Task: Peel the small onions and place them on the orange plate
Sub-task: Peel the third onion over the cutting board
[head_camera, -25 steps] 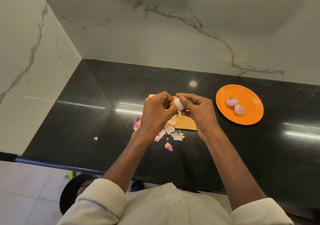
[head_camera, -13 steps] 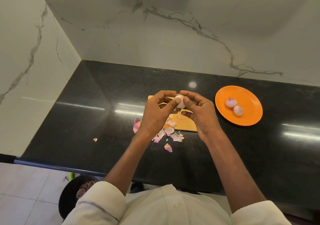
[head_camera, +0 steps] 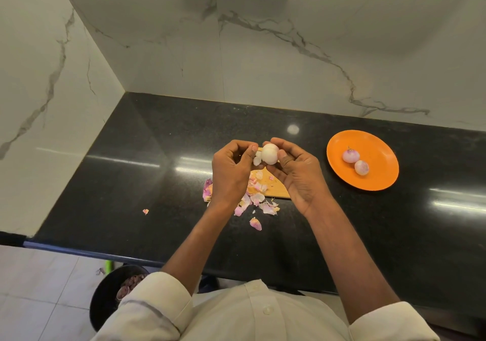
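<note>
1. The black counter (head_camera: 131,183) is big and shiny, with white marble walls (head_camera: 171,64) behind it and on the left side.
2. A round black bin (head_camera: 105,301) sits on the floor below the counter edge.
3. The orange plate (head_camera: 381,183) lies on the counter to the right, well apart from the hands.
4. A small wooden board (head_camera: 276,187) lies on the counter under the hands.
5. The right hand (head_camera: 299,175) has its thumb and fingers curled round a small white onion (head_camera: 270,153), holding it up above the board.
6. The left hand (head_camera: 230,172) has its fingers bent in, and its thumb and finger pinch a white bit of skin (head_camera: 257,159) that touches the onion's left side.
7. Two peeled onions (head_camera: 351,155) sit side by side on the plate, nearly touching.
8. Pink and white peels (head_camera: 256,198) lie on the board and on the counter just in front of it.
9. One tiny peel (head_camera: 145,211) lies alone further left.
</note>
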`<state>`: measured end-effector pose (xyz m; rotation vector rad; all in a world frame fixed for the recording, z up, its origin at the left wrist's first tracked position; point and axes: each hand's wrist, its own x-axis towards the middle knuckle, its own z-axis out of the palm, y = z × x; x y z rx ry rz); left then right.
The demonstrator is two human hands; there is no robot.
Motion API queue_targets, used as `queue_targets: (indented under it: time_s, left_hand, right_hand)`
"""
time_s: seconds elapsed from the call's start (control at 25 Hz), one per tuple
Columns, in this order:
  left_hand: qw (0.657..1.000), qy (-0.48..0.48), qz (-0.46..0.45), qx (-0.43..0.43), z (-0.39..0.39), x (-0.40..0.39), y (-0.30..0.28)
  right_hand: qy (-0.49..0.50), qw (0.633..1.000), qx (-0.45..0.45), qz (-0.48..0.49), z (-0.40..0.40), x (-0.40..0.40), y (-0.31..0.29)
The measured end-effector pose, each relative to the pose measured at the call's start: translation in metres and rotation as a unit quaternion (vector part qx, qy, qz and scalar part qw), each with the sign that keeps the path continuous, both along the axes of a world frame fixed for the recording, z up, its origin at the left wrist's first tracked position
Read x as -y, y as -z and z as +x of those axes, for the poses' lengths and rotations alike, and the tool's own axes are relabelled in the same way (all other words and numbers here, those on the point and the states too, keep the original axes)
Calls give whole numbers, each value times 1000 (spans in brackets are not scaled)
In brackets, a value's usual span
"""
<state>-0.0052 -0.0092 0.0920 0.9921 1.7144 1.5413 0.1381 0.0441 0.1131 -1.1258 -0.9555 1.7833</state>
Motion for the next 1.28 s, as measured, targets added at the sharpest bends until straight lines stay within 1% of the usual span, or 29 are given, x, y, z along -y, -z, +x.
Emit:
queue_targets:
  time_s: [0.12, 0.24, 0.32, 0.44, 0.6, 0.76, 0.92, 1.04, 1.16, 1.28]
  left_hand:
    - [998, 41, -1, 56, -1, 0, -1]
    - [995, 77, -12, 64, 2, 1, -1]
    - [995, 60, -12, 76, 2, 1, 1]
    - [992, 34, -4, 125, -3, 0, 5]
    - [994, 35, -5, 99, -5, 0, 7]
    - [997, 1, -8, 76, -2, -2, 9]
    - [992, 18, -6, 125, -4, -2, 13]
    - [986, 40, -8, 162, -7, 2, 16]
    - [985, 76, -20, 157, -7, 5, 17]
    - [982, 98, -21, 160, -8, 5, 18]
  right_hand:
    - [12, 1000, 1, 5, 0, 0, -1]
    - [18, 1000, 6, 16, -2, 1, -2]
    - [16, 1000, 2, 14, -3, 1, -1]
    - [11, 1000, -1, -1, -2, 1, 1]
    - [-6, 999, -23, -30, -2, 1, -1]
    - [1, 1000, -2, -21, -5, 3, -1]
    - [11, 997, -5, -77, -6, 3, 3]
    - [24, 996, 1, -81, -6, 5, 4]
    - [31, 997, 19, -62, -6, 6, 2]
    - [26, 997, 12, -75, -5, 5, 2]
